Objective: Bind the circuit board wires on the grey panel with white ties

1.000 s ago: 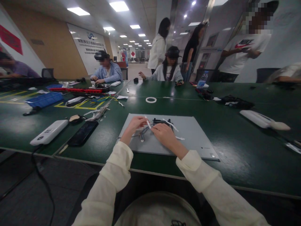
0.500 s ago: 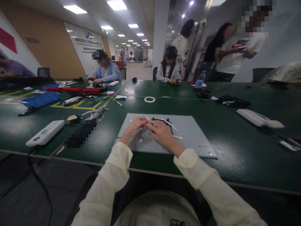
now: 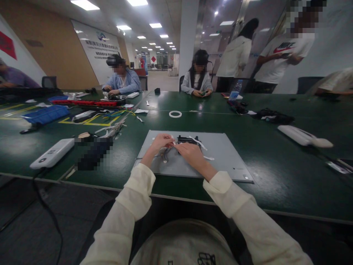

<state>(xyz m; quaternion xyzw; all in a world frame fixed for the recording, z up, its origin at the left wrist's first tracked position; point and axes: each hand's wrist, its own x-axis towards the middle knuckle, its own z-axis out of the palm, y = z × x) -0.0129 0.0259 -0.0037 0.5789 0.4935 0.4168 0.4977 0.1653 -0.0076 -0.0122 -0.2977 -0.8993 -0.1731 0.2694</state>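
Observation:
A grey flat panel (image 3: 226,158) lies on the green table in front of me. Near its back edge sits a black part (image 3: 182,139), with a white strip (image 3: 199,142) across it and another white strip (image 3: 209,158) to the right. My left hand (image 3: 162,141) is closed in a pinch, with a small white piece at its fingertips. Beside it, my right hand (image 3: 190,152) has its fingers together over the black part, the tips close to the same white piece. Grey cables (image 3: 165,156) lie on the panel below my left hand.
Left of the panel are a white device (image 3: 52,153), a pixelated dark object (image 3: 95,154) and a blue tray (image 3: 46,115). A white ring (image 3: 175,114) lies beyond the panel. A white device (image 3: 296,135) is at the right. Several people sit or stand around the table.
My hands have drawn slightly apart at the fingertips, and the white piece between them shows more. The right fingers are closer together. A standing person in the background has moved right.

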